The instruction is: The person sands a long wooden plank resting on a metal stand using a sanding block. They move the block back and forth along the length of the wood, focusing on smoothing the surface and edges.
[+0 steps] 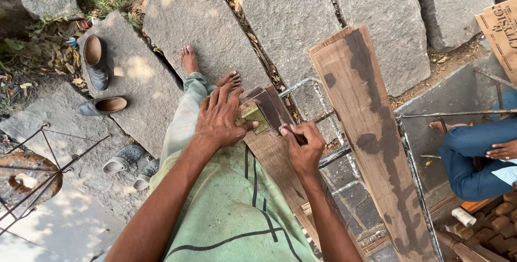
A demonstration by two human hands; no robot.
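Fitting: brass hinge (254, 115) sits on dark wooden plank (274, 149), apparently not yet fully fastened.
Left hand (218, 119): fingers spread flat, pressing hinge.
Right hand (304, 146): fingers clenched around thin tool (291, 133).

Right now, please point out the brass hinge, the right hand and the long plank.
brass hinge (255, 116), head view, on its flat plate.
right hand (302, 146), head view, on its back.
long plank (371, 133), head view, on its dark stain.

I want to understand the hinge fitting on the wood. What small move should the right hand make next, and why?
Probably bring the thin tool in the right hand a little left onto the brass hinge. The left hand already presses that hinge on the dark plank, while the tool tip sits just beside it.
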